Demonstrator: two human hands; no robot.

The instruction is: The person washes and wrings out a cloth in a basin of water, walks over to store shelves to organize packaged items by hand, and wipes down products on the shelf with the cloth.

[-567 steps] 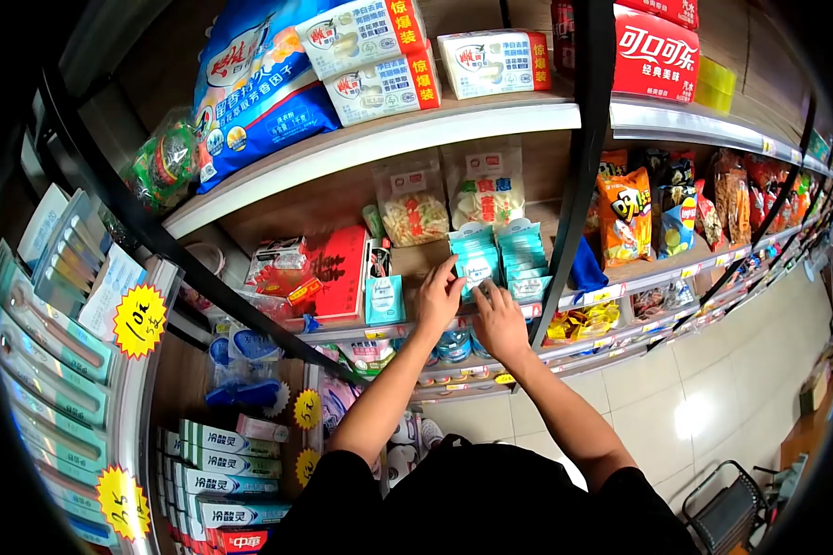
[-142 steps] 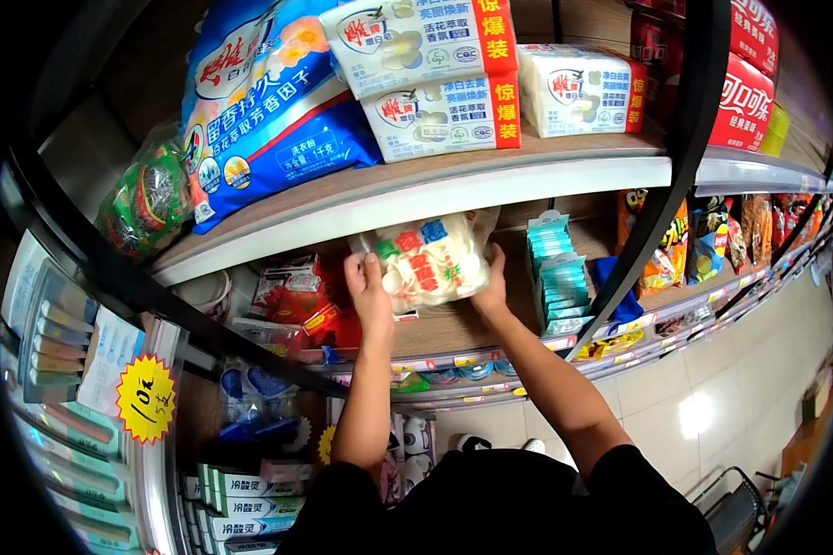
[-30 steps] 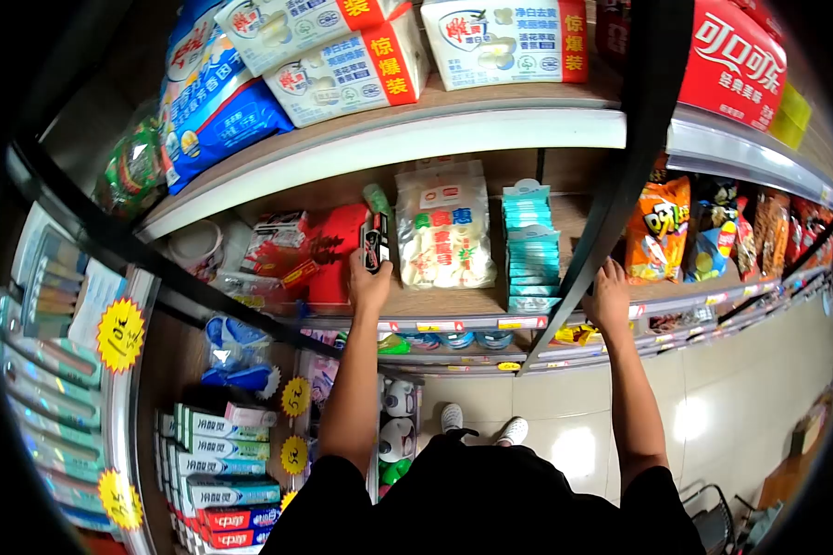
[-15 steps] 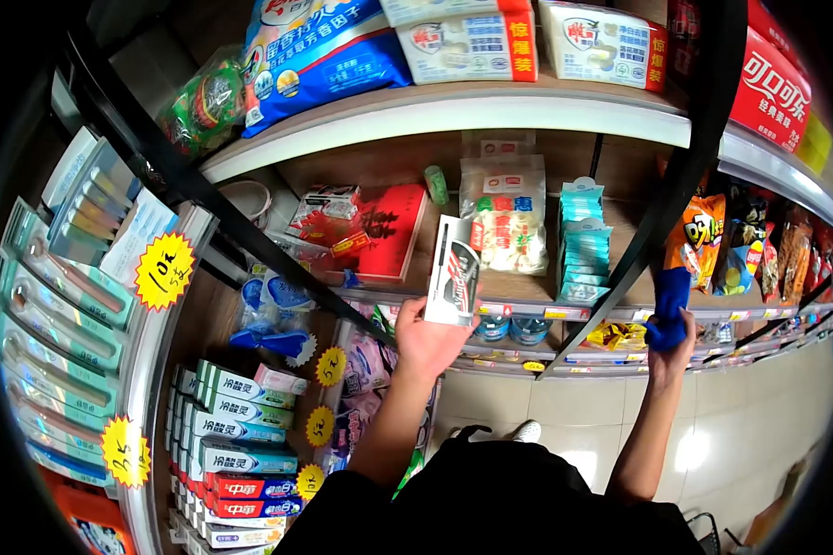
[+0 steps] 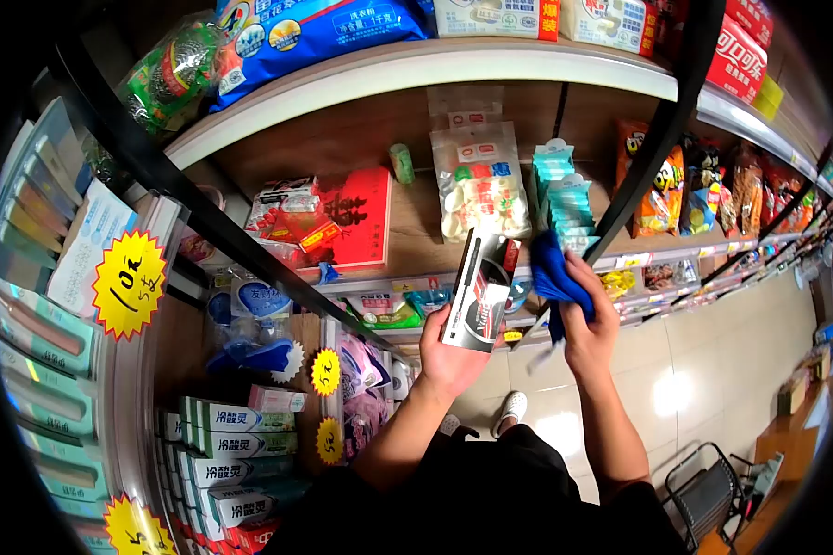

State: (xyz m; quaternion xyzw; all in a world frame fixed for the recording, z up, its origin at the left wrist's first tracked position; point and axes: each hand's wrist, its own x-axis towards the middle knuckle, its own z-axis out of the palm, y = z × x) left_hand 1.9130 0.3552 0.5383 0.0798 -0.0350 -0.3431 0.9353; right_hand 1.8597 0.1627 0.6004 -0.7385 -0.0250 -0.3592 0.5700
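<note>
In the head view, my left hand grips the lower end of a flat black, white and silver box with red marks, held tilted before the shelf. Close by on the right, my right hand clasps a crumpled blue cloth, which hangs partly below the fingers. Cloth and box are near each other; a narrow gap shows between them. Behind them on the shelf lie a clear bag of pale pieces, teal packets and a red box.
Toothpaste boxes are stacked at lower left, beside hanging toothbrush packs and yellow price tags. A black upright post divides the shelves, with snack bags beyond it. A chair stands at lower right.
My right hand has brought the blue cloth leftward from the snack shelf to near the box. The box has turned, showing its darker face, and moved slightly right. The view has shifted.
</note>
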